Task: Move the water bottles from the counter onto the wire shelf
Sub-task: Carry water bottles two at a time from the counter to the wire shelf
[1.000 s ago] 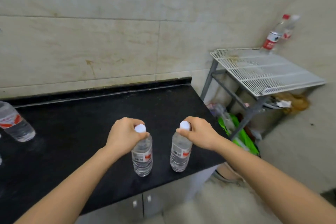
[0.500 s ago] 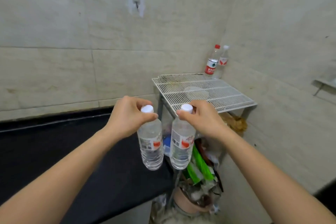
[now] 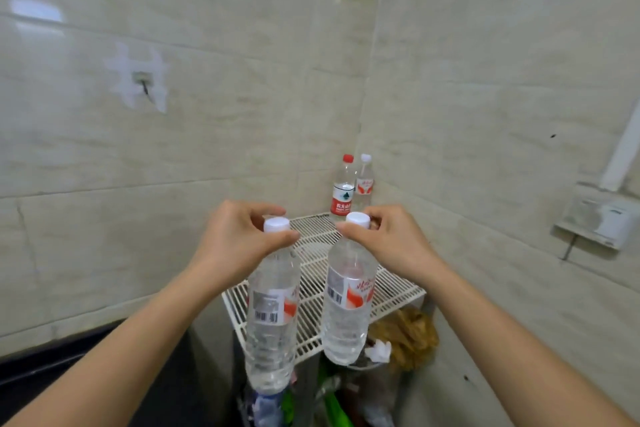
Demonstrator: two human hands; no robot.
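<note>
Head view is filled by a corner of pale, marbled wall tiles, with a white wire shelf (image 3: 391, 288) set into that corner at the centre right. A strip of dark worktop (image 3: 52, 360) is seen at the lower left, and bags and clutter are glimpsed beneath the shelf. At the far end of the shelf, against the corner, a red-capped bottle (image 3: 343, 191) and a white-capped bottle (image 3: 364, 184) are stood upright, just beside each other. Two clear water bottles with white caps and red-and-white labels are held upright in the air at the near edge of the shelf. The left bottle (image 3: 272, 315) is pinched at its neck by the left hand (image 3: 239, 246), whose grip is closed around it; the right bottle (image 3: 348, 298) is gripped likewise by the right hand (image 3: 394, 246).
</note>
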